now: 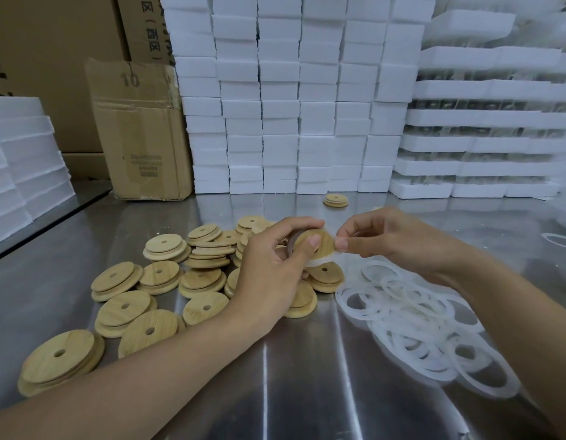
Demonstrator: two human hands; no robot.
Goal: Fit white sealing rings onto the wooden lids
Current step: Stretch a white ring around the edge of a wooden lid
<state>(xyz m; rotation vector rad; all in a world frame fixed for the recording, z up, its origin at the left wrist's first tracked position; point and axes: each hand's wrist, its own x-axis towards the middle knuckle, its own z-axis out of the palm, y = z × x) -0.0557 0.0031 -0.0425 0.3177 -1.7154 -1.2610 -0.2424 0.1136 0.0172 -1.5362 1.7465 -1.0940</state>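
Lid [326,246] in work is held above the middle of the table [291,376], over the right fringe of the loose lid pile [167,249], tilted on edge with one flat face toward me. Left hand [275,265] grips it, thumb across the face and fingers curled behind the rim. Right hand [386,239] pinches the white ring [319,262] between thumb and forefinger at the lid's right edge. The ring appears seated along the lower edge only; I cannot make out the upper arc. Judgement: the unseated part lies on the right-hand side, so that hand is the nearer one to draw the ring up and over the top while the left steadies the lid. Spare rings [418,315] lie heaped toward the table's right edge, just below the right wrist.
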